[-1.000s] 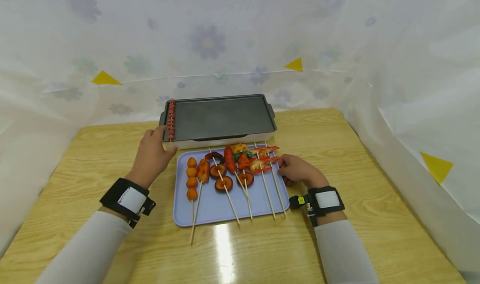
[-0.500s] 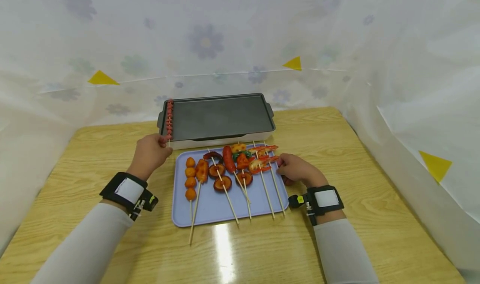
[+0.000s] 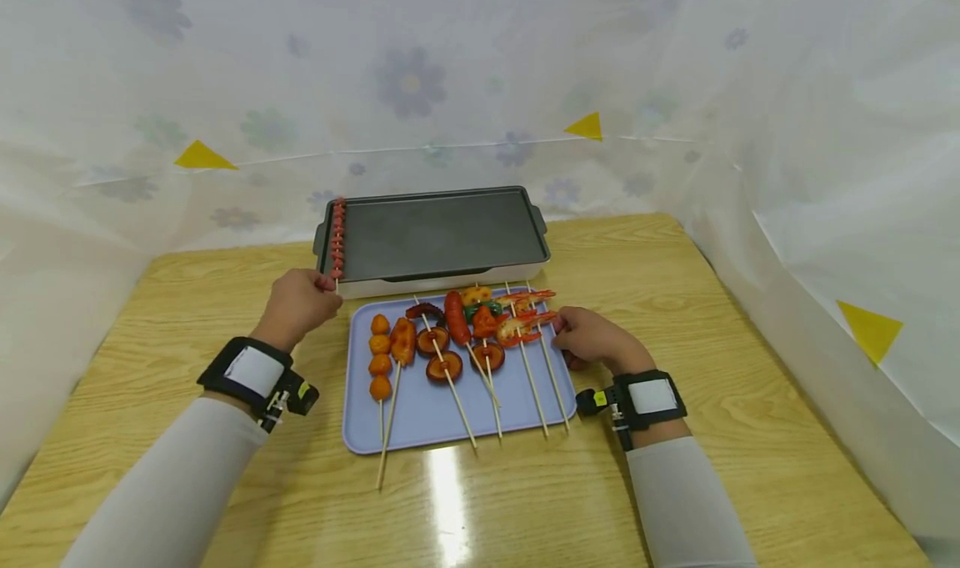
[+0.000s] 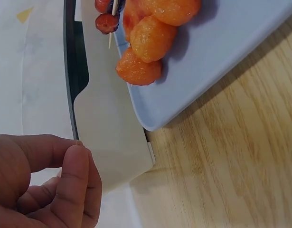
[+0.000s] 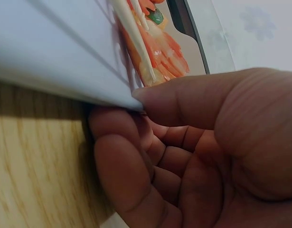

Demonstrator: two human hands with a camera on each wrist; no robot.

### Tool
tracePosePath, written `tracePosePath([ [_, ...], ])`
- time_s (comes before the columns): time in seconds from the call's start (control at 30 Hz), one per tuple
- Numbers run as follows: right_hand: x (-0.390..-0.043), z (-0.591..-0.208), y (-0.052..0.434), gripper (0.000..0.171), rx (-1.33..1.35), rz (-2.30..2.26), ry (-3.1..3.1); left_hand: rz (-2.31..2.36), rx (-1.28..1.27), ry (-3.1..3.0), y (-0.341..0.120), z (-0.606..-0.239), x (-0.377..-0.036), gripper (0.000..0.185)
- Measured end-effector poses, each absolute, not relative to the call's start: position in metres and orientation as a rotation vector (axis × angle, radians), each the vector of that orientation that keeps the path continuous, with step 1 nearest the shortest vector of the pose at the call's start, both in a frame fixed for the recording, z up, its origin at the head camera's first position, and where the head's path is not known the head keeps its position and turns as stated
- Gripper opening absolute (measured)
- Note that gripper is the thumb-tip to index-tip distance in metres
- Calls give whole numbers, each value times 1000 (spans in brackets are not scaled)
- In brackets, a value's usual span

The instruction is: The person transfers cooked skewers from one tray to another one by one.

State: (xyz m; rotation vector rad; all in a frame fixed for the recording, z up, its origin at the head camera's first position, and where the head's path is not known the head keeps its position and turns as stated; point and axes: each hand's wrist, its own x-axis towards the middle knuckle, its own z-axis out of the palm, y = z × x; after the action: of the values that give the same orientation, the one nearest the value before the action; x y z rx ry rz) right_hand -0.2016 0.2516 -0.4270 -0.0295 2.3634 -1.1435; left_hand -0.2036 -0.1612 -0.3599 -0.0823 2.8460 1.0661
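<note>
A skewer of small red pieces lies along the left side of the dark griddle. My left hand pinches its bare stick end at the griddle's front left corner; in the left wrist view thumb and forefinger meet, hiding most of the stick. My right hand grips the right rim of the lavender tray. The right wrist view shows the thumb on top of the rim and curled fingers beneath it. Two shrimp skewers lie on the tray closest to that hand.
Several other skewers share the tray: orange balls, a brown piece of meat, mushroom slices, a sausage. Some sticks overhang the tray's front rim. The griddle stands just behind the tray on the wooden table.
My left hand has lowered slightly toward me and closed thumb and finger on the red skewer's stick. My right hand keeps its grip on the tray.
</note>
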Motion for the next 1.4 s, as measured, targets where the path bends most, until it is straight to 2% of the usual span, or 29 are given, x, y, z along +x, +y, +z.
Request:
tracePosePath([
  [0.53,-202,-425,252,9,-41,-1143,2354,1057,-68,2818,-166,-368,-207,14],
  [0.7,-202,-425,252,9,-59,-1135,2352,1072,2,2863,-167,-370,-202,16],
  [0.97,-203,-427,252,10,-29,-1153,2351,1307,-23,2735,-169,-376,-189,24],
  [1.4,-201,-426,251,11,-23,-1152,2349,1482,28,2694,-168,-378,-169,22],
])
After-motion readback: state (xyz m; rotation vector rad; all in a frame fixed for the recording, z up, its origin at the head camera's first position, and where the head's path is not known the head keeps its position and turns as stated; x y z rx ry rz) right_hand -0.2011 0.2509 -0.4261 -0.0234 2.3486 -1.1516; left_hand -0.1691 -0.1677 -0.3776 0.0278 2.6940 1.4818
